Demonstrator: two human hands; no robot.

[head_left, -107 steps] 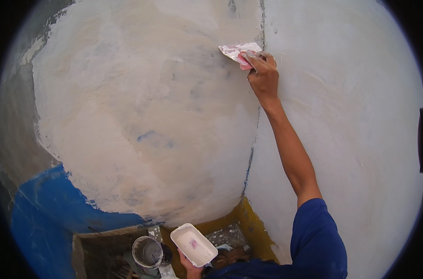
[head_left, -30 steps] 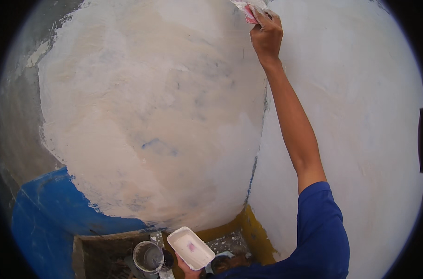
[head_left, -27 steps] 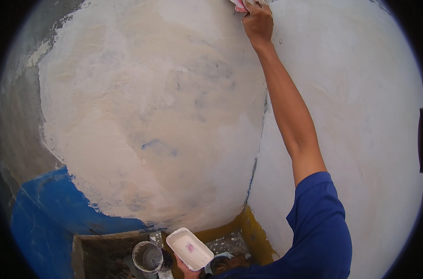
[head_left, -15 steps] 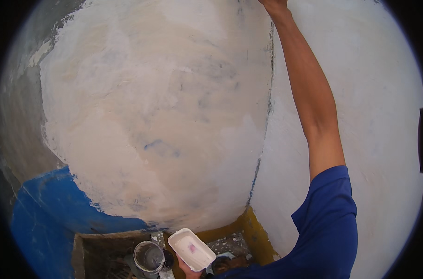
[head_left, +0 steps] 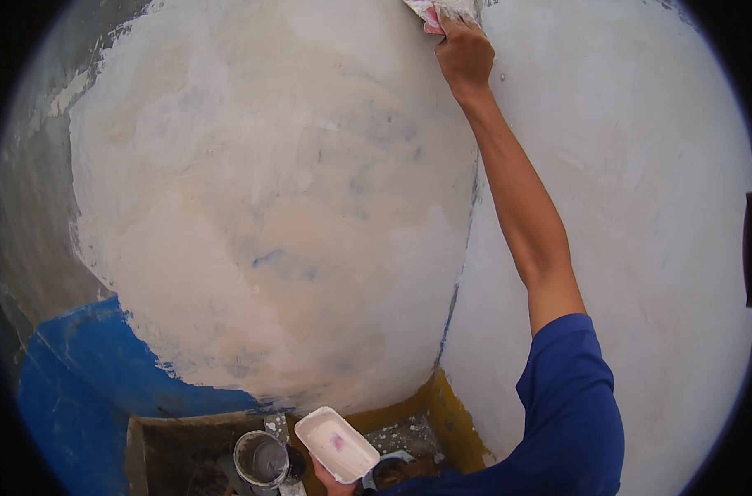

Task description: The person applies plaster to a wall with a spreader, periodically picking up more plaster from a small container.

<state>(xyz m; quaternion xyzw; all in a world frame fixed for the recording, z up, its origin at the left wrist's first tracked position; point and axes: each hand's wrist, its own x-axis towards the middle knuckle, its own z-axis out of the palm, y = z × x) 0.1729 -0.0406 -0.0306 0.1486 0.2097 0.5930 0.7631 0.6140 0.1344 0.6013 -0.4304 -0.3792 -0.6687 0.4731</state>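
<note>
High up at the inner corner of the wall, my right hand (head_left: 465,56) is closed on a putty spreader (head_left: 433,20), pinkish-red and smeared with white filler. Its top runs out of the picture. The spreader lies against or very near the wall; the exact contact is hard to tell. Low down, my left hand (head_left: 333,481) grips a white rectangular plastic tub (head_left: 353,463) from beneath and its near side. White paste with a pink patch lines the tub. The patchy whitish left wall (head_left: 227,182) meets the white right wall (head_left: 640,248) along a dark, rough corner line.
Below the wall stands a bucket (head_left: 262,459) with grey residue on a ledge by a concrete basin (head_left: 140,450). Blue paint (head_left: 78,355) covers the lower left wall, bare grey plaster (head_left: 29,215) the far left. A yellow band (head_left: 459,417) edges the lower corner.
My right hand has come down and leftward along the corner, bringing the putty spreader into view. The left hand with the tub stays nearly in place.
</note>
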